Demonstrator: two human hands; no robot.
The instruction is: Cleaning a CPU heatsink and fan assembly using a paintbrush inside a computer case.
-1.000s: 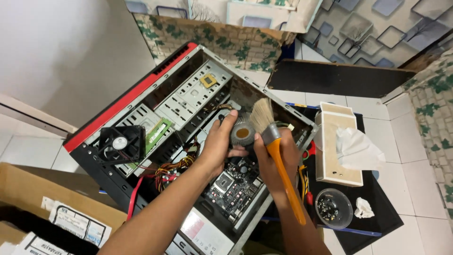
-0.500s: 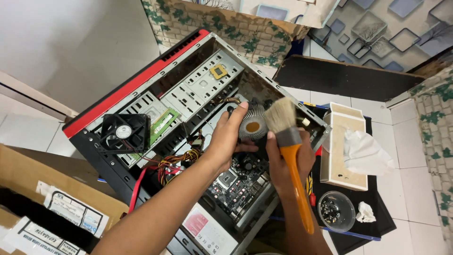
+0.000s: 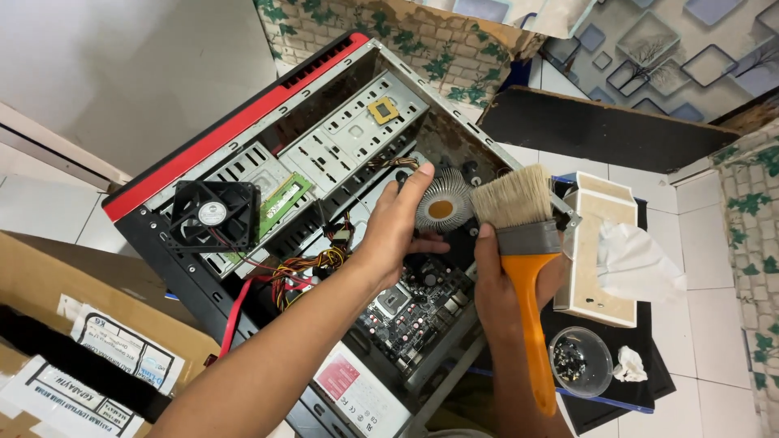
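Gripping round heatsink (image 3: 442, 208), left hand (image 3: 398, 231); right hand (image 3: 507, 280) clamped on brush (image 3: 523, 243), palm hidden.

We looked down into an open computer case (image 3: 324, 162) with a red front edge, lying on its side on the tiled floor. Our left hand (image 3: 398, 231) gripped a round finned heatsink (image 3: 442, 203) with a copper-coloured core, held above the motherboard (image 3: 410, 308). Our right hand (image 3: 499, 284) clasped a wide paintbrush (image 3: 523, 243) with an orange handle, its pale bristles touching the heatsink's right edge. A black fan (image 3: 213, 215) lay loose on the drive bays, just beside a green memory stick (image 3: 280, 201). To the right sat a tissue box (image 3: 596, 268), and near it a small clear bowl (image 3: 580, 361) holding screws.
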